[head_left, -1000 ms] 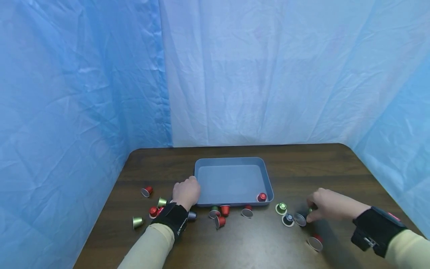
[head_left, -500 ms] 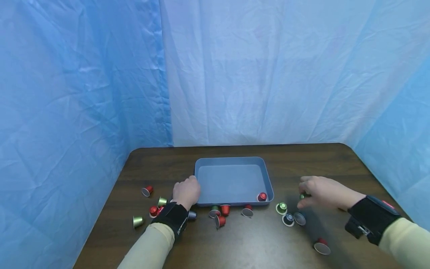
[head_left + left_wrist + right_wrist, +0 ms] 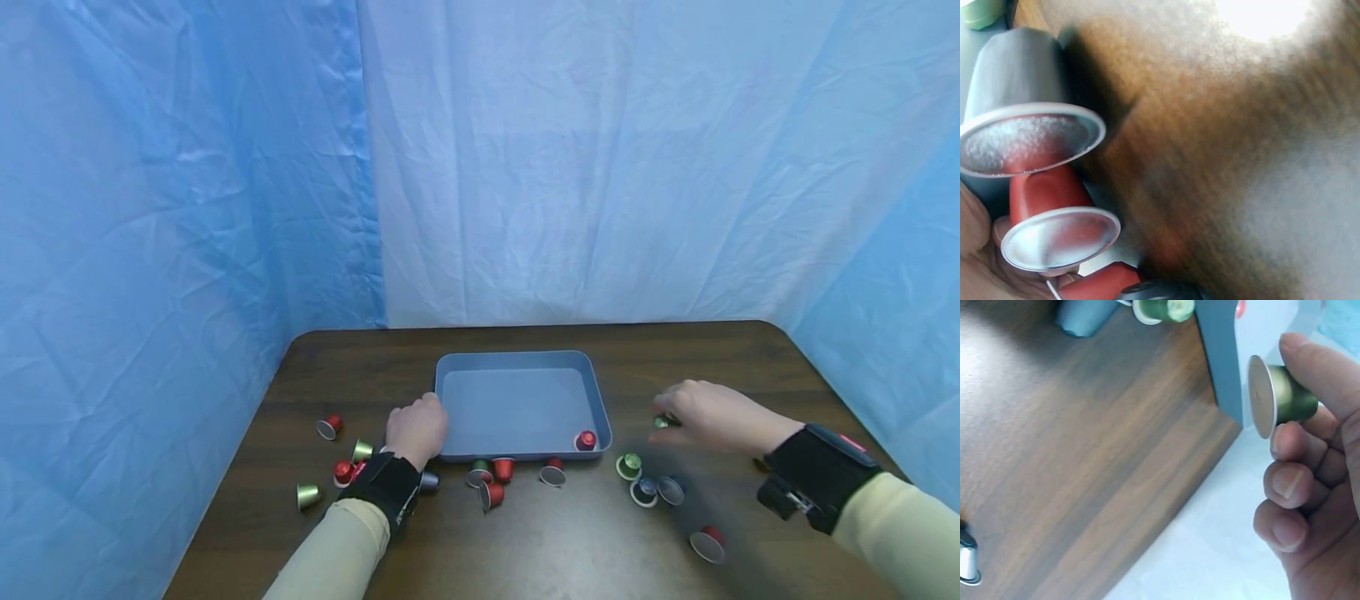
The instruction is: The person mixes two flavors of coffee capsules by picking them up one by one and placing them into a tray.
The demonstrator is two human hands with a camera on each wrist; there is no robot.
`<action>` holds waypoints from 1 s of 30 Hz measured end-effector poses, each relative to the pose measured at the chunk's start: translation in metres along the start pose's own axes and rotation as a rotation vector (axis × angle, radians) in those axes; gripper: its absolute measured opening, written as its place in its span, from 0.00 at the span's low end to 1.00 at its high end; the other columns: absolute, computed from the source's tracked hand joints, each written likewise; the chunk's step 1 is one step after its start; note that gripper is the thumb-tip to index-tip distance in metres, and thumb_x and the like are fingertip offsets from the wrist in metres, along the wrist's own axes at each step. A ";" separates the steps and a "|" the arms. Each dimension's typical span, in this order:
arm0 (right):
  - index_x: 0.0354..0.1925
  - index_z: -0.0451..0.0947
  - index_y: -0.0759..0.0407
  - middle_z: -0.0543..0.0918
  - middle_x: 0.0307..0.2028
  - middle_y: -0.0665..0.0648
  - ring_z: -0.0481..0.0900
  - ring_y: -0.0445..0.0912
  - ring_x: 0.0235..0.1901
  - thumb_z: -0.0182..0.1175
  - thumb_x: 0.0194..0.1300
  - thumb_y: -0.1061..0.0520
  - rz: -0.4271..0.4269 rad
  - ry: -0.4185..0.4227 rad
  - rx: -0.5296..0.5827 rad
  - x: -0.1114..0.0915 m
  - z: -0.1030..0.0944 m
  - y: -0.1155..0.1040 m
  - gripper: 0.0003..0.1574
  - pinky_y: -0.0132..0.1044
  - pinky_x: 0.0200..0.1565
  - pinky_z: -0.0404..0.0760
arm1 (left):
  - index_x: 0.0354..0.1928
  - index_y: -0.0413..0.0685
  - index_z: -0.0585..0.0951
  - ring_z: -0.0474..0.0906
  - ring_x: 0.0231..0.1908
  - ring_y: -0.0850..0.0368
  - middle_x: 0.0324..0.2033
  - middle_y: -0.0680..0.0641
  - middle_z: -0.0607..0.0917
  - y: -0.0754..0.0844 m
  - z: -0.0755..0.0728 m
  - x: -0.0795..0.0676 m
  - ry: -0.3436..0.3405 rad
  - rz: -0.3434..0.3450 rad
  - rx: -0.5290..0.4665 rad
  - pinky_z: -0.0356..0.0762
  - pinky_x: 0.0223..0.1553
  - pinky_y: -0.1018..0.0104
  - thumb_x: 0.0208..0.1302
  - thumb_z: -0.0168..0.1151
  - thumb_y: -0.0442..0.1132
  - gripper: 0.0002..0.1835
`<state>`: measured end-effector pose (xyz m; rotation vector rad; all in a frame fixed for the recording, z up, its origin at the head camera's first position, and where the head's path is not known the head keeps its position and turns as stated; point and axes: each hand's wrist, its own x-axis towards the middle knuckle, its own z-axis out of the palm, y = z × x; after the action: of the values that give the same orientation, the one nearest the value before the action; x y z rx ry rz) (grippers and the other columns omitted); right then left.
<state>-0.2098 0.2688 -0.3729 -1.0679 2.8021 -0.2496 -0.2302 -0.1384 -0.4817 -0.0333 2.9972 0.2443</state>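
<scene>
My right hand (image 3: 708, 410) pinches a green coffee capsule (image 3: 1291, 394) between thumb and fingers, above the table right of the tray. The capsule's pale lid faces sideways in the right wrist view. My left hand (image 3: 416, 429) rests at the left edge of the blue-grey tray (image 3: 517, 400), fingers curled. In the left wrist view a red capsule (image 3: 1050, 194) sits against its fingers; whether they hold it or the tray's edge is unclear. A dark capsule (image 3: 1019, 75) stands close by. One red capsule (image 3: 586, 441) is inside the tray's near right corner.
Light green (image 3: 629, 466), dark blue (image 3: 643, 492) and silver-lidded (image 3: 671, 490) capsules lie right of the tray, with a red one (image 3: 707, 544) nearer. Several more lie along its front edge and to its left. A blue curtain (image 3: 600, 167) hangs behind the table.
My right hand has lifted the green capsule from the table and moved it leftward and away. The red capsule at front right has rolled and shifted slightly. The left hand has stayed put.
</scene>
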 end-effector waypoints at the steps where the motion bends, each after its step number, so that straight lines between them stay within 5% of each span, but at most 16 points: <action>1: 0.29 0.77 0.45 0.67 0.22 0.38 0.61 0.31 0.21 0.72 0.63 0.49 -0.010 0.007 -0.001 0.001 -0.001 -0.001 0.12 0.28 0.23 0.62 | 0.51 0.35 0.78 0.83 0.37 0.45 0.36 0.41 0.83 0.000 0.000 0.000 0.000 0.001 0.000 0.79 0.49 0.45 0.76 0.57 0.42 0.14; 10: 0.26 0.71 0.46 0.63 0.22 0.39 0.59 0.31 0.21 0.69 0.63 0.61 -0.092 0.084 -0.019 0.013 -0.008 -0.011 0.17 0.28 0.25 0.62 | 0.50 0.35 0.78 0.83 0.37 0.44 0.36 0.41 0.83 0.001 -0.003 -0.003 -0.003 0.002 -0.004 0.79 0.48 0.45 0.76 0.58 0.42 0.14; 30: 0.34 0.81 0.49 0.72 0.24 0.39 0.68 0.32 0.24 0.68 0.63 0.61 -0.121 0.054 -0.019 0.036 -0.016 -0.031 0.07 0.29 0.28 0.73 | 0.48 0.36 0.78 0.82 0.36 0.44 0.34 0.41 0.82 0.002 -0.002 -0.004 0.011 0.009 -0.010 0.80 0.48 0.46 0.77 0.56 0.43 0.14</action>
<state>-0.2190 0.2234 -0.3531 -1.2551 2.7963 -0.2684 -0.2268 -0.1372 -0.4787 -0.0220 3.0081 0.2611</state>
